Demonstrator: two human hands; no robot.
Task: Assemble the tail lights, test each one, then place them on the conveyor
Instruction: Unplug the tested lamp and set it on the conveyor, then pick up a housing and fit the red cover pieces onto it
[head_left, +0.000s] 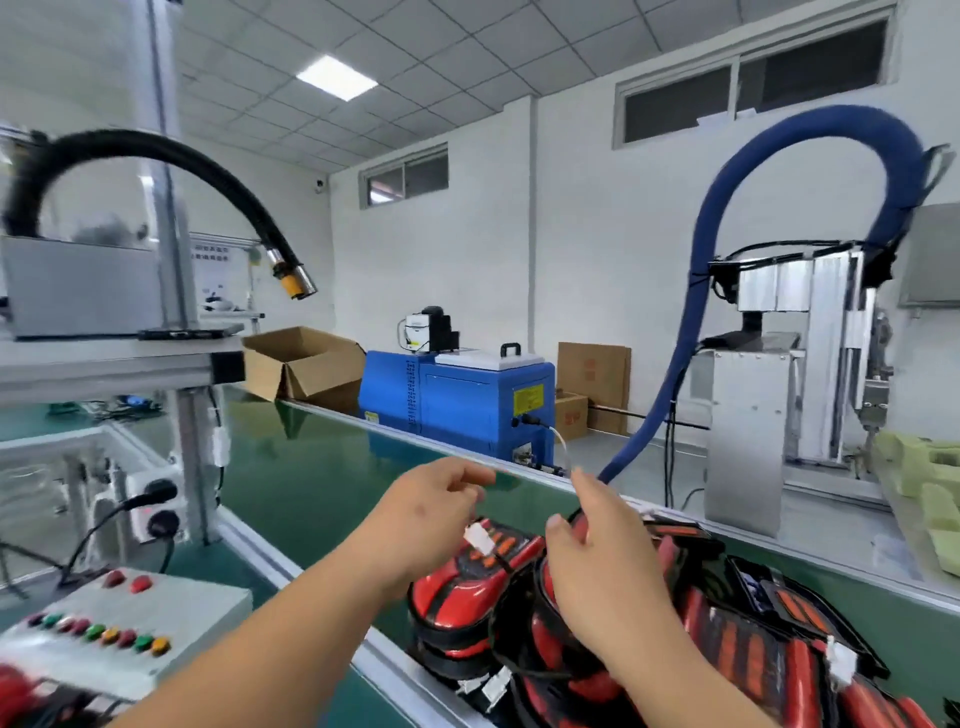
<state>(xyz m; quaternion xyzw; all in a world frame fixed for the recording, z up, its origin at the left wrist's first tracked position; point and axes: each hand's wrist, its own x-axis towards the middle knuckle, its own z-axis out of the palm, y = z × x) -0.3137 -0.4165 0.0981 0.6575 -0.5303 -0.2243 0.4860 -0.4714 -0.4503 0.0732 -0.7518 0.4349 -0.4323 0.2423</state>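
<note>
Several red and black tail lights (470, 592) lie piled on the green conveyor belt (311, 483) at the lower right. A white connector (480, 540) on a black wire dangles just below my left hand (431, 512), whose fingers are curled above the pile. My right hand (602, 561) is over the tail lights with its fingers bent around a black wire. Another white connector (839, 667) sits on a tail light at the far right. Whether the left fingers pinch the wire is hard to make out.
A grey test box with coloured buttons (111, 631) sits at the lower left. A power strip (153, 506) hangs on the aluminium frame. Beyond the belt stand a blue machine (457, 400), cardboard boxes (304, 366), a blue hose (779, 208) and a dispensing machine (779, 374).
</note>
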